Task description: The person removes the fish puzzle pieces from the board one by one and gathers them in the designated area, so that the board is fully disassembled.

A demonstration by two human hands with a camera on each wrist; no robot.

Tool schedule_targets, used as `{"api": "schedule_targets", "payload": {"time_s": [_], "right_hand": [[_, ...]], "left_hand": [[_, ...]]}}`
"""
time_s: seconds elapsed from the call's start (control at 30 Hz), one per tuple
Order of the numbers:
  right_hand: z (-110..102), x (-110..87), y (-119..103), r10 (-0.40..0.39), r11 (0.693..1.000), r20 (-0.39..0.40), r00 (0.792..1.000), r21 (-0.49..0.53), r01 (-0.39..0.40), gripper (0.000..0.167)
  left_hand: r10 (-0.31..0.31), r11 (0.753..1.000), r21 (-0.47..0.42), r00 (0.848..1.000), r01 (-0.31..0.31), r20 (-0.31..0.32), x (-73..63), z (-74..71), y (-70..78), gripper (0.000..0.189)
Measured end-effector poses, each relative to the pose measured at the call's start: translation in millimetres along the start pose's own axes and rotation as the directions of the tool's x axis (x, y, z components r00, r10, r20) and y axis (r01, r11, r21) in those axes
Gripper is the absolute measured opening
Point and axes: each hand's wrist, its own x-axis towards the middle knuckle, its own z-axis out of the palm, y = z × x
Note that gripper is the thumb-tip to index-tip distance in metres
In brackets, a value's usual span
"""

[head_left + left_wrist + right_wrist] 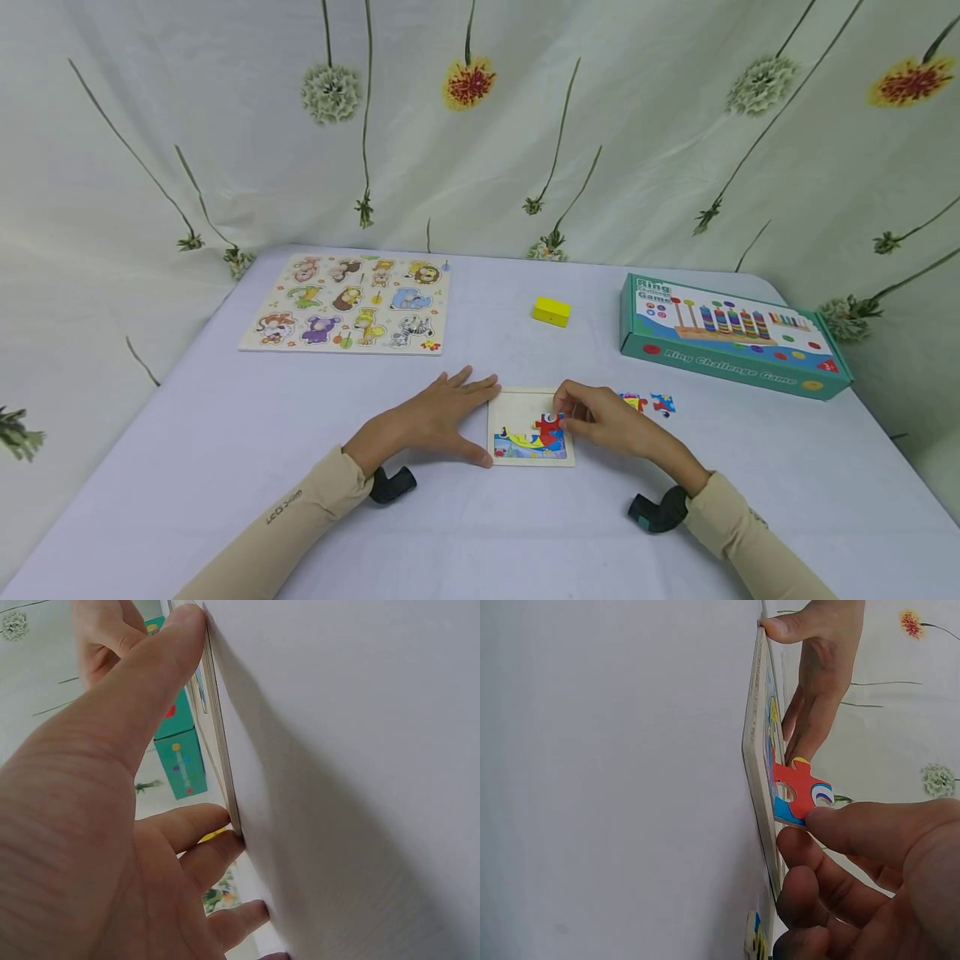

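Note:
A small square wooden jigsaw tray [517, 403] lies on the white cloth between both hands. Coloured pieces fill its lower part; the upper part shows bare wood. My left hand [435, 419] spreads its fingers along the tray's left side, thumb at the lower left corner and fingertips at the edge. Between thumb and fingers, my right hand [611, 422] pinches a red puzzle piece [801, 789] with a blue edge and an eye printed on it. The piece is tilted up over the tray's right side in the right wrist view.
Loose puzzle pieces [663, 404] lie right of the tray, partly behind the right hand. A yellow block [552, 312] stands farther back. At the back left is an animal puzzle board [352, 304]; at the back right, a green Ring Challenge Game box [735, 333].

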Motion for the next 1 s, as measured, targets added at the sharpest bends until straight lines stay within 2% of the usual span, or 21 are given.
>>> {"api": "schedule_targets", "payload": {"time_s": [0.33,1.0], "right_hand": [[0.7,0.0,1.5,0.004,1.000,0.004,1.000,0.012,-0.004,0.012],[0.6,0.9,3.4,-0.004,1.000,0.011,1.000,-0.006,0.004,0.024]], "left_hand": [[-0.009,1.000,0.005,1.000,0.009,0.000,-0.5,0.0,0.8,0.100],[-0.008,1.000,0.014,1.000,0.008,-0.003,-0.9,-0.5,0.5,0.101]]}}
